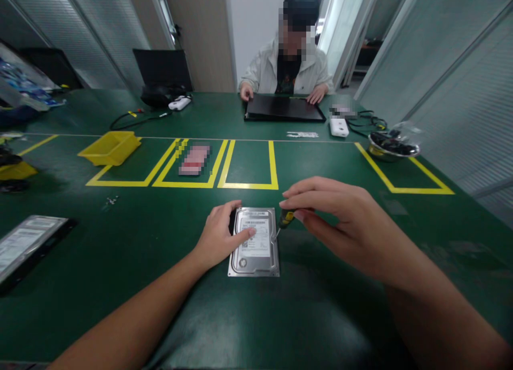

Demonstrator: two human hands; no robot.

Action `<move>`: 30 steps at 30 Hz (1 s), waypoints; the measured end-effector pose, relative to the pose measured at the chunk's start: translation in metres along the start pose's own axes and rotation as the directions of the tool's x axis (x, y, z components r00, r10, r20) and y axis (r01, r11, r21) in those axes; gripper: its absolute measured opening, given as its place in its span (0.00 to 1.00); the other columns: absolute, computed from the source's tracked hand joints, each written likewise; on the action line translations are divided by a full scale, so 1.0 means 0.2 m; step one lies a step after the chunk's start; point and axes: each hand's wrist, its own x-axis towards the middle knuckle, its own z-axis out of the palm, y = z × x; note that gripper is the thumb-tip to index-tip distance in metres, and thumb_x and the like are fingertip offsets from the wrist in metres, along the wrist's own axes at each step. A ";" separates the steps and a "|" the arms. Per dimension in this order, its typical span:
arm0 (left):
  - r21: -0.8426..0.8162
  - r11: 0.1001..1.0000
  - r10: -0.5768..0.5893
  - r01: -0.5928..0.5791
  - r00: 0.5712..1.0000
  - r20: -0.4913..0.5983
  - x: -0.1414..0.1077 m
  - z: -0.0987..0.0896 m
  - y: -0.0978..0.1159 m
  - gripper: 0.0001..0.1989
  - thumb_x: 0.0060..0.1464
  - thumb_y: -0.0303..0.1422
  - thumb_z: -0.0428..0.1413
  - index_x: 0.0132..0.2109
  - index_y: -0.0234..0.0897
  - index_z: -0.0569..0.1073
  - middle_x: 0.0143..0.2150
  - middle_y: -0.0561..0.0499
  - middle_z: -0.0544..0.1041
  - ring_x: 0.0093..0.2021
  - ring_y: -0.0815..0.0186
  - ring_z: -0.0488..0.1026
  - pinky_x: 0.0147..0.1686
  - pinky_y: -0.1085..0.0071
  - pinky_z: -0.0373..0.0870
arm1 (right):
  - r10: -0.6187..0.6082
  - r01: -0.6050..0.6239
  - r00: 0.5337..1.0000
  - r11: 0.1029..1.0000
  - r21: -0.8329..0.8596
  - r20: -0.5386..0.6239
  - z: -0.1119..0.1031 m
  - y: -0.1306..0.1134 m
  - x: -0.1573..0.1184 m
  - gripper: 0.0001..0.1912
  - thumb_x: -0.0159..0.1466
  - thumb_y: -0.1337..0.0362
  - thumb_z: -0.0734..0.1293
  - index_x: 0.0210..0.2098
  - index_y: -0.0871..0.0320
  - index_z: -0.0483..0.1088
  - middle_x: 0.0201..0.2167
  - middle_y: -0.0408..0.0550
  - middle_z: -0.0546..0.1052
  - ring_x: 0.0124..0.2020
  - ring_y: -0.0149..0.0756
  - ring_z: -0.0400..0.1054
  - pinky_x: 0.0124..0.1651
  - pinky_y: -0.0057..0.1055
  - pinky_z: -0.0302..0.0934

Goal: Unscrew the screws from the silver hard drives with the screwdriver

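Note:
A silver hard drive (260, 260) with a white label lies flat on the green table in front of me. My left hand (222, 233) grips its left side, the thumb lying across the label and the fingers along the far left edge. Between the fingertips of my right hand (340, 209) is a small screwdriver (286, 218) with a dark and yellow handle. Its thin shaft slants down, and the tip meets the drive's right edge, near the middle. Whether a screw sits under the tip is too small to tell.
Another hard drive (28, 241) lies at the left. Small screws (112, 200) are scattered near a yellow bin (114, 148). A metal bowl (393, 148) of dark parts stands at the right. Across the table, a person (288, 65) has both hands on a black laptop (284, 109).

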 end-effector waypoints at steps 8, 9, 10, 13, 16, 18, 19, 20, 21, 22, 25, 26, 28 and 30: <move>0.006 1.000 -0.003 0.003 1.000 0.007 0.00 0.00 0.00 0.35 0.52 0.51 0.59 0.61 0.37 0.63 0.59 0.41 0.70 0.59 0.50 0.65 0.57 0.51 0.64 | 0.005 -0.005 1.000 1.000 -0.006 0.024 -0.01 0.00 0.00 0.10 0.65 0.74 0.64 0.43 0.57 0.73 0.44 0.46 0.73 0.44 0.31 0.68 0.45 0.27 0.62; 0.007 1.000 -0.002 0.002 1.000 0.007 0.00 0.00 0.00 0.35 0.53 0.51 0.59 0.61 0.37 0.63 0.59 0.41 0.70 0.59 0.50 0.65 0.57 0.51 0.64 | 0.016 -0.015 1.000 1.000 -0.012 0.020 -0.01 0.00 0.00 0.08 0.65 0.73 0.64 0.41 0.58 0.73 0.43 0.46 0.73 0.43 0.31 0.68 0.45 0.27 0.62; 0.008 1.000 0.000 0.000 1.000 0.008 0.00 0.00 0.00 0.35 0.53 0.51 0.58 0.61 0.37 0.63 0.59 0.41 0.70 0.59 0.50 0.65 0.57 0.51 0.64 | 0.027 -0.027 1.000 1.000 -0.016 0.015 0.00 0.00 0.00 0.07 0.65 0.72 0.64 0.40 0.58 0.73 0.43 0.46 0.73 0.43 0.31 0.68 0.44 0.27 0.62; 0.013 1.000 0.006 -0.006 1.000 0.007 0.00 0.00 0.00 0.35 0.53 0.51 0.58 0.61 0.37 0.63 0.59 0.41 0.70 0.59 0.50 0.64 0.57 0.51 0.64 | 0.046 -0.046 0.999 0.999 -0.021 0.000 0.01 0.00 0.00 0.07 0.66 0.72 0.64 0.41 0.57 0.73 0.41 0.46 0.74 0.42 0.31 0.68 0.44 0.29 0.62; 0.011 1.000 0.012 -0.012 1.000 0.004 0.00 0.00 0.00 0.34 0.53 0.51 0.58 0.61 0.37 0.63 0.59 0.41 0.70 0.59 0.50 0.64 0.57 0.51 0.64 | 0.034 -0.035 0.999 0.999 -0.034 -0.005 0.01 0.00 0.00 0.09 0.66 0.71 0.64 0.45 0.57 0.72 0.43 0.46 0.75 0.44 0.32 0.69 0.47 0.30 0.63; 0.007 1.000 0.015 -0.015 1.000 0.001 0.00 0.00 0.00 0.34 0.53 0.51 0.58 0.61 0.38 0.63 0.59 0.41 0.70 0.59 0.49 0.65 0.57 0.51 0.64 | 0.021 -0.021 1.000 0.999 -0.042 -0.001 0.01 0.01 0.00 0.11 0.66 0.71 0.63 0.46 0.57 0.72 0.44 0.47 0.76 0.45 0.34 0.70 0.48 0.31 0.64; 0.006 1.000 0.013 -0.013 1.000 0.000 0.00 0.00 0.00 0.34 0.53 0.51 0.58 0.61 0.38 0.63 0.59 0.41 0.70 0.59 0.49 0.65 0.57 0.51 0.64 | 0.014 -0.014 1.000 0.999 -0.041 0.004 0.00 0.01 -0.01 0.11 0.66 0.71 0.63 0.46 0.56 0.73 0.45 0.47 0.77 0.46 0.34 0.70 0.49 0.32 0.64; 0.006 1.000 0.010 -0.010 1.000 0.000 0.00 0.00 0.00 0.34 0.53 0.51 0.58 0.61 0.38 0.63 0.59 0.41 0.70 0.59 0.49 0.65 0.57 0.51 0.64 | 0.006 -0.005 1.000 0.999 -0.037 0.011 0.00 0.01 -0.01 0.12 0.66 0.72 0.62 0.46 0.56 0.73 0.46 0.46 0.77 0.47 0.34 0.70 0.50 0.32 0.64; 0.007 1.000 0.006 -0.006 1.000 0.002 0.00 0.00 0.00 0.35 0.53 0.51 0.58 0.61 0.37 0.63 0.59 0.41 0.70 0.59 0.49 0.65 0.57 0.51 0.64 | -0.004 0.004 1.000 1.000 -0.031 0.019 0.00 0.01 -0.01 0.13 0.66 0.73 0.62 0.46 0.56 0.73 0.47 0.46 0.77 0.48 0.34 0.70 0.51 0.32 0.65; 0.009 1.000 0.002 -0.002 1.000 0.004 0.00 0.00 0.00 0.35 0.53 0.51 0.58 0.61 0.37 0.63 0.59 0.41 0.70 0.59 0.50 0.65 0.57 0.51 0.64 | -0.011 0.012 1.000 1.000 -0.024 0.030 -0.01 0.01 -0.01 0.14 0.66 0.74 0.62 0.47 0.55 0.73 0.47 0.46 0.77 0.49 0.34 0.70 0.52 0.32 0.64; 0.015 1.000 0.002 -0.002 1.000 0.006 0.00 -0.01 0.01 0.34 0.53 0.50 0.58 0.61 0.37 0.63 0.59 0.41 0.70 0.59 0.50 0.65 0.57 0.51 0.64 | -0.016 0.017 0.998 1.000 -0.021 0.059 -0.02 0.01 -0.01 0.17 0.64 0.76 0.62 0.49 0.55 0.73 0.50 0.45 0.76 0.51 0.34 0.69 0.54 0.33 0.63; 0.017 1.000 0.003 -0.004 1.000 0.007 0.00 0.00 0.01 0.34 0.53 0.50 0.59 0.61 0.37 0.64 0.59 0.41 0.70 0.59 0.50 0.65 0.57 0.51 0.64 | -0.013 0.015 0.997 1.000 -0.023 0.071 -0.02 0.01 -0.01 0.18 0.64 0.76 0.62 0.50 0.55 0.73 0.51 0.46 0.76 0.52 0.34 0.69 0.55 0.32 0.63; 0.018 1.000 0.007 -0.007 1.000 0.006 0.00 0.00 0.00 0.34 0.53 0.50 0.59 0.61 0.37 0.64 0.59 0.41 0.70 0.59 0.50 0.65 0.57 0.51 0.64 | -0.011 0.013 0.996 1.000 -0.026 0.088 -0.02 0.01 -0.01 0.20 0.63 0.77 0.62 0.51 0.55 0.73 0.52 0.46 0.74 0.51 0.33 0.68 0.54 0.30 0.62; 0.016 1.000 0.012 -0.012 1.000 0.009 0.00 0.00 0.00 0.34 0.53 0.50 0.58 0.61 0.37 0.63 0.59 0.41 0.70 0.59 0.50 0.64 0.57 0.51 0.64 | -0.014 0.016 0.995 1.000 -0.023 0.094 -0.03 0.01 -0.01 0.22 0.62 0.78 0.62 0.52 0.55 0.72 0.51 0.46 0.73 0.50 0.32 0.68 0.52 0.28 0.62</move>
